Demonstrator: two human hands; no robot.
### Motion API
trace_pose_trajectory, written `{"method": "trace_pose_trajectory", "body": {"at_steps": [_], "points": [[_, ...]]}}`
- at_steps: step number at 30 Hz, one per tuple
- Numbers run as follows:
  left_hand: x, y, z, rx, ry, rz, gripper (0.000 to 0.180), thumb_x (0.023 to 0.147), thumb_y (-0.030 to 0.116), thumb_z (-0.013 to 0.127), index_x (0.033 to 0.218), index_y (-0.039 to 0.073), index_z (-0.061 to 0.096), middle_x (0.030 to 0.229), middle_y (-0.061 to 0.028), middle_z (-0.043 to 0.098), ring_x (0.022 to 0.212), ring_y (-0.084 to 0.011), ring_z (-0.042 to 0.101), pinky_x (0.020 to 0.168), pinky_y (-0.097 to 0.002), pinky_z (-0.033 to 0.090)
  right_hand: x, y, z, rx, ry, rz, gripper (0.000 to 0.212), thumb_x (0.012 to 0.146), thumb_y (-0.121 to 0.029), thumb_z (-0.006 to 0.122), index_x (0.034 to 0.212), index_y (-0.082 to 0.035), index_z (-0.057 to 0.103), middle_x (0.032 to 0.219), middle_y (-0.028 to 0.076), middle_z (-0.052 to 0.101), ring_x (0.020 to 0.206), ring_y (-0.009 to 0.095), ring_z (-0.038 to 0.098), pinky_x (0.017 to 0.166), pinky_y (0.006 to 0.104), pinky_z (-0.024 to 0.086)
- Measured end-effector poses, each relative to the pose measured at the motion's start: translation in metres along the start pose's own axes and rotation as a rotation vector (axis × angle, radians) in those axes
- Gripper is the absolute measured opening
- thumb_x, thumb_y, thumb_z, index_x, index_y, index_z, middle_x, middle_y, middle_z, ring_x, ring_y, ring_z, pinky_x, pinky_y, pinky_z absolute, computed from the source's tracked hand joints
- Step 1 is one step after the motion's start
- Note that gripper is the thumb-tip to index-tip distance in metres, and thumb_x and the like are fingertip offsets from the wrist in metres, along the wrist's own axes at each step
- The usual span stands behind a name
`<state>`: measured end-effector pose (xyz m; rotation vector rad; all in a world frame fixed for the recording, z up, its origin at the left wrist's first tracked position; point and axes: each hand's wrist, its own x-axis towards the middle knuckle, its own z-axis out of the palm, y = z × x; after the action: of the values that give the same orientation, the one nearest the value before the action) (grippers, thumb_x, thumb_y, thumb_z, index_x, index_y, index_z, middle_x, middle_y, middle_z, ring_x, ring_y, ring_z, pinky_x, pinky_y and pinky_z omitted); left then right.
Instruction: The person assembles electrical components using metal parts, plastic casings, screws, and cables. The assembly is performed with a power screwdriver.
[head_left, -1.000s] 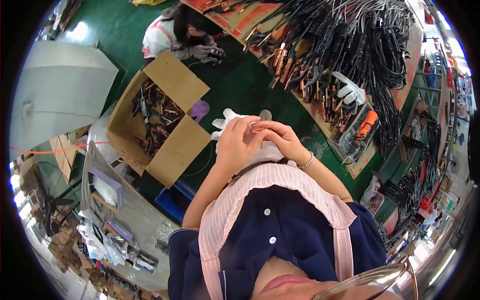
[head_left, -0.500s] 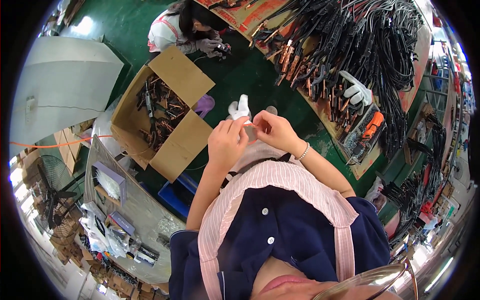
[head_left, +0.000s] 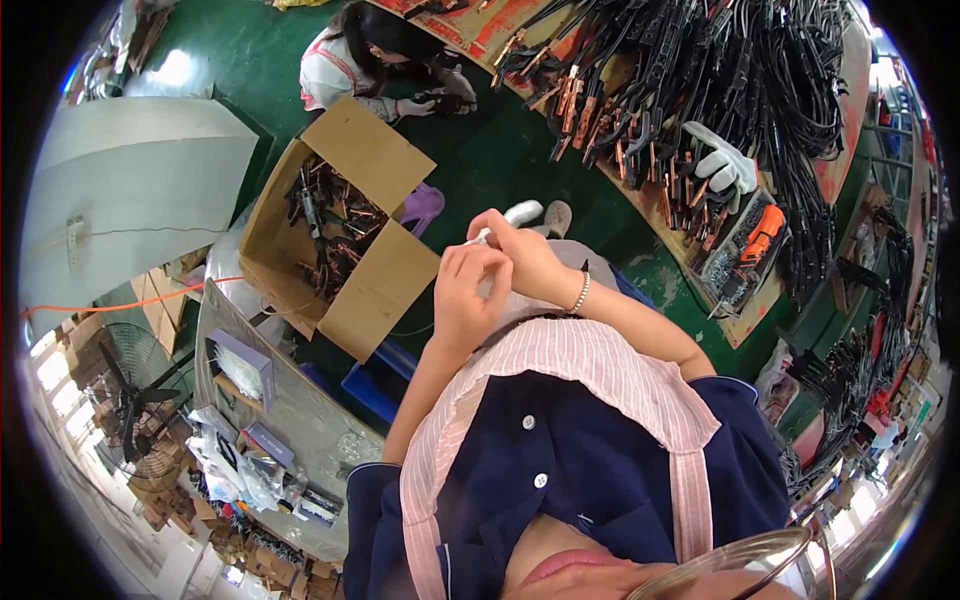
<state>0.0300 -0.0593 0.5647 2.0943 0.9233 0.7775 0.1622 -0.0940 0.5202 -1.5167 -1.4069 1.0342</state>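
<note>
In front of my apron, both hands are close together at a white glove (head_left: 522,212), most of it hidden behind my fingers. My right hand (head_left: 532,262), with a beaded bracelet at the wrist, is closed with its fingertips pinching the glove. Just left of it, my left hand (head_left: 466,292) is curled, thumb bent toward the fingers, its tips against the glove's near part. Another white glove (head_left: 722,165) lies on the bench at the right, on copper-tipped black cables (head_left: 690,80).
An open cardboard box (head_left: 385,290) of copper-and-black parts stands left of my hands. A tray (head_left: 735,255) with small metal pieces and an orange tool (head_left: 763,235) sits on the bench. Beyond the box a gloved person (head_left: 345,60) crouches. A wire-cage fan (head_left: 130,390) stands far left.
My right hand has moved left and up, over the fingers of my left hand. The glove has swung right and is more hidden. The crouching person's hands have shifted.
</note>
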Motion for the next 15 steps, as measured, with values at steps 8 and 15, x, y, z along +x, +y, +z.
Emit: {"method": "trace_pose_trajectory", "body": {"at_steps": [8,15], "points": [[-0.02,-0.024,0.013,-0.069,0.023,-0.112,0.015,0.091,0.003,0.056,0.104,0.0,0.05,0.086,-0.0102,0.055,0.079,-0.0193,0.055,0.065,-0.0294,0.045,0.004,-0.009,-0.003,-0.096,0.16,-0.026,0.039,0.078,-0.008,0.062,0.116,-0.014,0.054,0.062,0.005,0.057,0.055,0.023,0.06,0.052,0.0344,0.046],[-0.039,-0.071,0.033,0.193,-0.36,-0.058,0.029,0.09,0.009,0.048,0.119,0.004,0.052,0.102,-0.017,0.065,0.097,-0.0264,0.065,0.09,-0.037,0.049,0.008,-0.019,0.007,-0.342,0.037,-0.489,0.029,0.073,-0.01,0.063,0.1,-0.02,0.064,0.065,-0.002,0.059,0.062,0.016,0.061,0.059,0.0295,0.046]]}}
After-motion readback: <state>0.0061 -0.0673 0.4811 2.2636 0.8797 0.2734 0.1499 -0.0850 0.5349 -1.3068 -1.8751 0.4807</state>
